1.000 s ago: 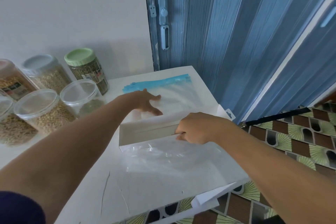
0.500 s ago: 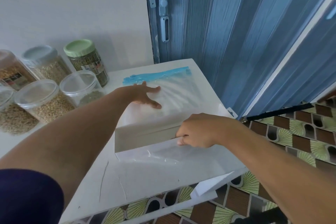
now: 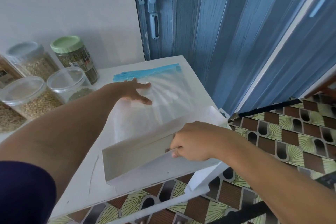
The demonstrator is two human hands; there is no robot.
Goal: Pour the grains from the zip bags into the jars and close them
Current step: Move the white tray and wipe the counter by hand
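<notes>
Pressing zip bag [image 3: 163,85] w/ spread left hand [image 3: 133,92] — right hand [image 3: 192,142] fingers pinching white box [image 3: 138,152] — jar labels unreadable.

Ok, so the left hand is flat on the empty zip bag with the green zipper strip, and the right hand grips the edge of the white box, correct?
Not quite: the zipper strip is blue, not green; the green thing is a jar lid. The head view shows it. The rest holds: the left hand lies flat on the empty zip bag, and the right hand grips the white box by its edge.
</notes>
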